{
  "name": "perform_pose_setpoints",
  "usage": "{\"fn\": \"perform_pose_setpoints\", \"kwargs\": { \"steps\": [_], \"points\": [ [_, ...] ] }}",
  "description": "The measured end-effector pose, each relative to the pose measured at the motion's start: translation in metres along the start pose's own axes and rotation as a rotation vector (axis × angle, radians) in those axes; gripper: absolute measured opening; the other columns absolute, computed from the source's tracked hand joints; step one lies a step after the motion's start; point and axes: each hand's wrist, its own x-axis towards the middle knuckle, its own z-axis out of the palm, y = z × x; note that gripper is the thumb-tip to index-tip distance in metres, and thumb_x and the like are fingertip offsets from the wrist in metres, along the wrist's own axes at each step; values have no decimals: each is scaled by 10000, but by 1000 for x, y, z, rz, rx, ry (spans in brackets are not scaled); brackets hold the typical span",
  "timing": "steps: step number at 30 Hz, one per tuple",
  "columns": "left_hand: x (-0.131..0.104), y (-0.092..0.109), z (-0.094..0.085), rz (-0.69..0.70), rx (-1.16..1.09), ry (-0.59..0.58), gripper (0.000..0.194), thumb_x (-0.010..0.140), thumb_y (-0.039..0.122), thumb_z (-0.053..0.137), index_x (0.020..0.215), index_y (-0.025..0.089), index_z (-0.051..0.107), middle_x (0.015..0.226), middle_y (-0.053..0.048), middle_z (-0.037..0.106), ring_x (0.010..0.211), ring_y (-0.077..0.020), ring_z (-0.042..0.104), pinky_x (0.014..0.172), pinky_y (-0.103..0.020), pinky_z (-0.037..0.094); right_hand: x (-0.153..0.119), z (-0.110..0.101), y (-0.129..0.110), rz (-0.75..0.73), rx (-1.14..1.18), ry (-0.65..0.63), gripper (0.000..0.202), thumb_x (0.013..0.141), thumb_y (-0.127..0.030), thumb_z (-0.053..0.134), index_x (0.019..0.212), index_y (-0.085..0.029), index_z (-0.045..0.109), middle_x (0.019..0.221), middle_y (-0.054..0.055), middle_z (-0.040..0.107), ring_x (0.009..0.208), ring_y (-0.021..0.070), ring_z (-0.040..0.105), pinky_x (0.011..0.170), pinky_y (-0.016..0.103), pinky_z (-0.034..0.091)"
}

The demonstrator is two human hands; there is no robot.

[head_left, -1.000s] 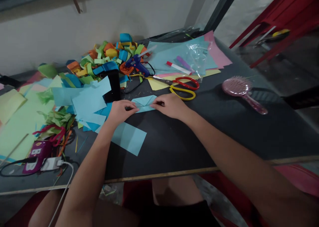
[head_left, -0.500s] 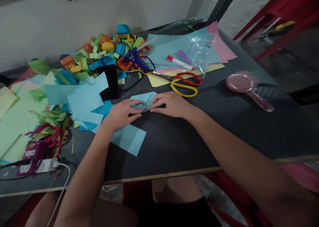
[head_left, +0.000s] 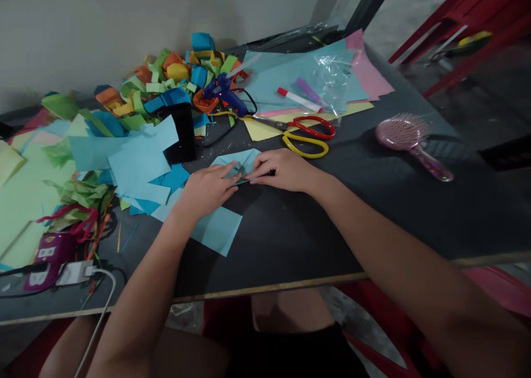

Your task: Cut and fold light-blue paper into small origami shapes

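Observation:
A folded piece of light blue paper (head_left: pixel 245 158) lies on the dark table in front of me, with creases across it. My left hand (head_left: pixel 208 189) presses its fingertips on the paper's left side and near edge. From the right, my right hand (head_left: pixel 285 170) pinches the near edge with thumb and fingers. The fingertips of both hands almost meet at the middle of the fold. Just below my left hand lies a flat light blue sheet (head_left: pixel 218 229), partly covered by my wrist.
Scissors (head_left: pixel 309 137) with red and yellow handles lie beyond my right hand. A blue glue gun (head_left: pixel 226 94) rests by a heap of coloured paper pieces (head_left: pixel 166 76). A hairbrush (head_left: pixel 404 134) lies right; light blue squares (head_left: pixel 139 159) and a purple power socket (head_left: pixel 52 259) are left.
My left fingers have shifted slightly along the folded paper, their tips now closer to the right hand. The right hand keeps its grip. The whole view has moved a little.

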Motion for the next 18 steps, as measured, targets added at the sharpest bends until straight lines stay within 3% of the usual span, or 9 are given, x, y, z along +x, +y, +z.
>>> {"fn": "perform_pose_setpoints", "kwargs": {
  "steps": [9, 18],
  "points": [
    [4, 8, 0, -31, 64, -42, 296, 969, 255, 543, 1224, 163, 660, 1376, -111, 616, 1182, -275, 645, 899, -351, 561, -3, 0, -5, 3, -81, -9, 281, 880, -354, 664, 1139, -292, 753, 975, 36, 715, 871, 187, 640, 690, 282, 421],
    [4, 13, -11, -50, 134, -121, 315, 1001, 232, 467, 1259, 182, 641, 1419, -84, 583, 1139, -237, 672, 872, -330, 564, -2, 0, -5, -4, -58, -13, 230, 889, -324, 651, 1047, -224, 786, 935, 62, 717, 796, 168, 632, 677, 283, 407]
  ]
}}
